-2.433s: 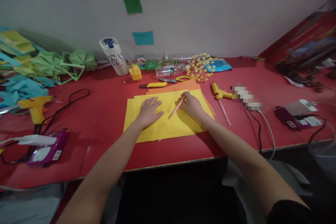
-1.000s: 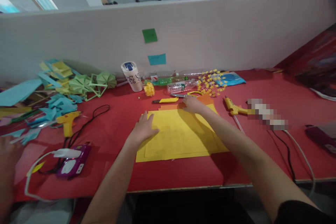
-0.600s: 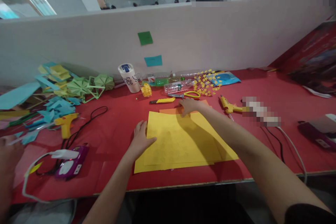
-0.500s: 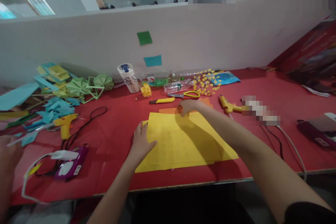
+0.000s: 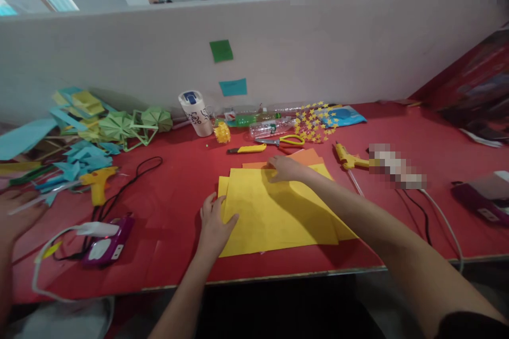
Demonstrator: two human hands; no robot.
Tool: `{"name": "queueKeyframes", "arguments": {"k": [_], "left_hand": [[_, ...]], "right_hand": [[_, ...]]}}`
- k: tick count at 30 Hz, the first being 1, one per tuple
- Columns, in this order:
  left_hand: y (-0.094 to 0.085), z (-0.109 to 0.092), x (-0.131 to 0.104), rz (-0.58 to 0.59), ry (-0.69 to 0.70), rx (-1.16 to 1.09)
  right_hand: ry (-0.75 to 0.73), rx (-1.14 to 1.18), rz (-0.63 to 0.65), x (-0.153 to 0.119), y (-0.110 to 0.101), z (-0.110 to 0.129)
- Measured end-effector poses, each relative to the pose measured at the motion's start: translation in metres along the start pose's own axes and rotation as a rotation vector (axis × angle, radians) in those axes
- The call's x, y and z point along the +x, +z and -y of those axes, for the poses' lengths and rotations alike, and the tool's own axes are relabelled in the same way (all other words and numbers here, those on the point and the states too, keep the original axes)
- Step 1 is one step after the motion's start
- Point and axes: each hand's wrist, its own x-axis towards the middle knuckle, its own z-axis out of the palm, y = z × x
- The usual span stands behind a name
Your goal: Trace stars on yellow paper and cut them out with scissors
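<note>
A loose stack of yellow paper sheets (image 5: pixel 270 217) lies on the red table in front of me, its edges not lined up. An orange sheet (image 5: pixel 312 157) shows from beneath its far side. My left hand (image 5: pixel 214 225) is at the stack's left edge, fingers spread and thumb over the paper. At the far edge, my right hand (image 5: pixel 288 168) has bent fingers closed on the top yellow sheet, with the thumb over the paper; the fingertips are partly hidden. Just beyond the stack lie a yellow utility knife (image 5: pixel 247 149) and yellow-handled scissors (image 5: pixel 290 141).
Toward the wall stand a white tumbler (image 5: pixel 195 114) and plastic bottles (image 5: pixel 270 128) beside yellow paper stars (image 5: pixel 316 122). Yellow glue guns lie right (image 5: pixel 350 159) and left (image 5: pixel 98 183), with cords. Folded paper pieces (image 5: pixel 119 126) fill the left. Another person's hand (image 5: pixel 19 214) is at far left.
The top yellow sheet has turned slightly and its near left corner has shifted right, uncovering a sheet below at the left. My left hand moved slightly right; the right hand stays at the far edge.
</note>
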Motion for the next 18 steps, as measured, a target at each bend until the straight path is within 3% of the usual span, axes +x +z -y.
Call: {"name": "queueKeyframes", "arguments": {"k": [5, 12, 15, 18], "left_hand": [[-0.002, 0.009, 0.001, -0.022, -0.05, -0.217], [-0.008, 0.008, 0.018, 0.148, -0.144, -0.241], [-0.006, -0.004, 0.031, 0.197, -0.176, -0.202], [-0.008, -0.021, 0.044, 0.333, -0.2, -0.135]], "right_hand": [[-0.021, 0.092, -0.031, -0.001, -0.004, -0.003], [-0.165, 0.255, 0.108, -0.047, -0.026, -0.035], [-0.144, 0.241, 0.131, -0.068, -0.018, -0.046], [-0.061, 0.185, 0.061, -0.079, -0.001, -0.048]]}}
